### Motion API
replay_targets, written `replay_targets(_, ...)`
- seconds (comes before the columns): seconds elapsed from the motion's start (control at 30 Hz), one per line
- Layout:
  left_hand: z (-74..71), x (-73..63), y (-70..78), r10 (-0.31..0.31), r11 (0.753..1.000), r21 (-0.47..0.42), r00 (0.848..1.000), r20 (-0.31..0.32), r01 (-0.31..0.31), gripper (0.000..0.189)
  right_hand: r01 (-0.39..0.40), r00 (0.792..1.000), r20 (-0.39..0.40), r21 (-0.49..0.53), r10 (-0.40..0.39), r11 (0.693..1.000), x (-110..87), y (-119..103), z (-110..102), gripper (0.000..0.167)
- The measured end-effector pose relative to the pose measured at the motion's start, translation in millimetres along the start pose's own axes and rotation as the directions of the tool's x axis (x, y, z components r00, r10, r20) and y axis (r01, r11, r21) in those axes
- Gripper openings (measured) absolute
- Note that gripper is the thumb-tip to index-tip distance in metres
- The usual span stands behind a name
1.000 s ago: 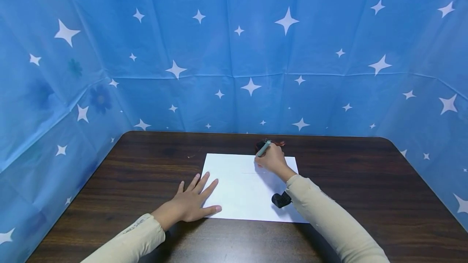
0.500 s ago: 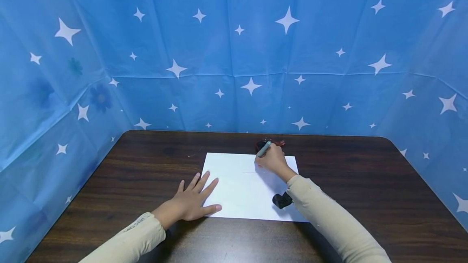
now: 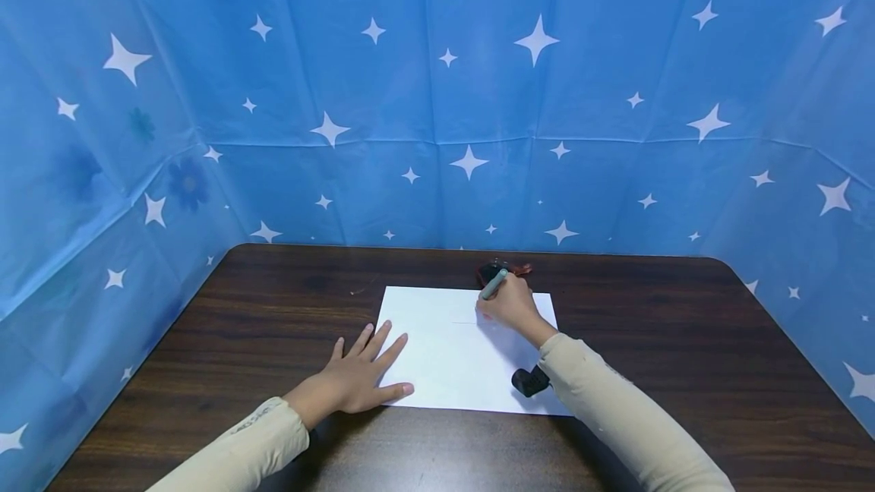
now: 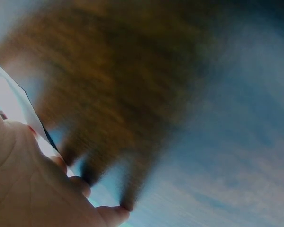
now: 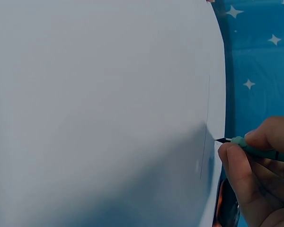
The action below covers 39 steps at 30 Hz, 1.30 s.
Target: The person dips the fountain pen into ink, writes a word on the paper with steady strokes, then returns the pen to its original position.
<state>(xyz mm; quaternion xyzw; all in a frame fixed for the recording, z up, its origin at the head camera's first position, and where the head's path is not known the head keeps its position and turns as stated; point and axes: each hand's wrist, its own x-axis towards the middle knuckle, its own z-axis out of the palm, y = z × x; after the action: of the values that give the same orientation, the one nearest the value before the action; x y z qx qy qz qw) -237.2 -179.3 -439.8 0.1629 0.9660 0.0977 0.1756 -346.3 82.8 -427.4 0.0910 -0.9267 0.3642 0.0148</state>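
Paper [image 3: 444,363]: lies flat on table [image 3: 670,325], partly under left hand [image 3: 358,380] and right hand [image 3: 511,304], presumably set centrally for easy reach.

Backdrop [image 3: 383,82]: blue, starred, creased; encloses table at back and both sides, likely to screen off surroundings.

Table: dark wood grain; gives paper level, firm support.

Sleeves [image 3: 629,412]: cream; reach in from near left and near right.

Left hand: spread wide, gripping nothing. Thumb and index finger over left edge of paper, little finger off it. Judged to be steadying paper against sliding.

Right hand: fingers and thumb pinched round pen [image 3: 494,284], above far right part of paper. Judged to be held close to tip for fine control.

Black object [image 3: 528,382]: shows over near right part of paper, just beside right sleeve; cannot tell whether resting or attached.

Dark item [image 3: 491,270]: just beyond far edge of paper, partly hidden by pen and right hand; cannot be identified.

Pen: green, slanted. In right wrist view, tip points at margin between line [image 5: 206,127] and far edge; contact with paper cannot be confirmed.

Line: thin, nearly straight; runs close to far edge of paper.
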Motion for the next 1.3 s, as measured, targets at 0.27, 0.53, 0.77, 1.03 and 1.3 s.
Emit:
replay_targets(0.27,-2.2,-2.9,3.4,0.0,1.0,-0.007,1.0,-0.009,-0.001,0.083,0.015,1.0,0.022,-0.002,-0.015,1.0,-5.1,1,0,0.031)
replay_targets(0.53,0.9,0.0,0.6,0.006,1.0,0.003,1.0,-0.01,-0.006,0.084,-0.008,0.999,0.031,0.038,0.007,0.999,-10.9,4,0,0.026)
replay_targets(0.77,0.6,-0.3,1.3,-0.003,1.0,0.017,1.0,-0.012,0.003,0.085,-0.006,1.0,0.027,0.042,0.005,0.999,-17.7,5,-1,0.025)
replay_targets(1.03,-1.9,-2.6,4.3,-0.004,1.0,0.008,1.0,-0.013,0.004,0.083,0.02,1.0,0.018,0.054,-0.021,0.998,-26.3,3,-1,0.015)
replay_targets(1.3,-1.0,-2.0,2.5,0.003,1.0,-0.008,1.0,-0.009,-0.003,0.083,0.036,0.998,0.041,0.049,-0.038,0.998,-34.3,3,1,0.005)
